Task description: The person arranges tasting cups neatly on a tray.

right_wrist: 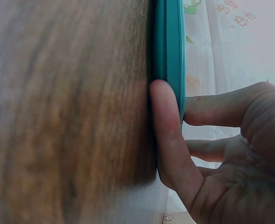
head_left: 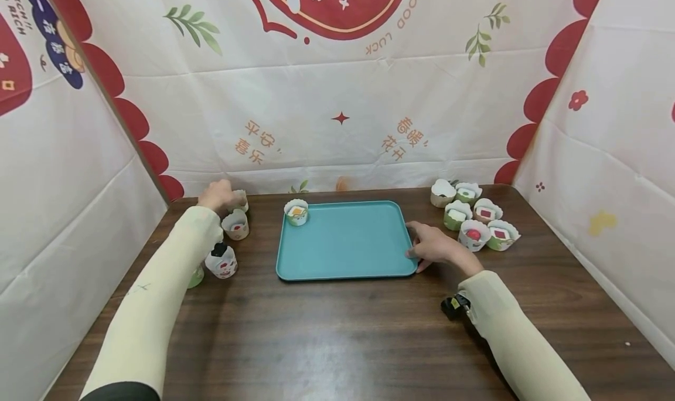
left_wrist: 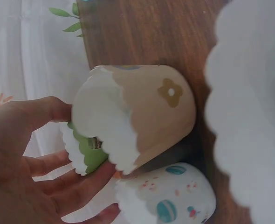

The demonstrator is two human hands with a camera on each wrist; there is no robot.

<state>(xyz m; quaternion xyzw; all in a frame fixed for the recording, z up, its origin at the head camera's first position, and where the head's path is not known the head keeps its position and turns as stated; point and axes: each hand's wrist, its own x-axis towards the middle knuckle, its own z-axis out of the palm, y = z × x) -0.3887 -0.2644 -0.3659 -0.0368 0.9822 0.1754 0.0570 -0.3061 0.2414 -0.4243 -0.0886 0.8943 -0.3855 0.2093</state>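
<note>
At the back left of the table, my left hand [head_left: 218,197] has its thumb and fingers at the rim of a tan paper baking cup [left_wrist: 163,105] with a flower print. A green-edged baking cup [left_wrist: 93,156] shows behind the fingers, and a white patterned baking cup [left_wrist: 175,196] lies close below them. My right hand [head_left: 435,245] pinches the right edge of a teal tray [head_left: 345,243], thumb [right_wrist: 166,112] against its side and fingers over the rim. On the tray's back left corner stands one baking cup [head_left: 296,212] with a yellow-and-white piece inside.
More baking cups stand on the left, among them a pale one [head_left: 235,224], a red-printed one [head_left: 221,262] and a green one [head_left: 196,277] partly behind my left sleeve. Several filled cups [head_left: 473,235] cluster at the back right. A printed cloth [head_left: 337,84] hangs behind the brown table [head_left: 316,342].
</note>
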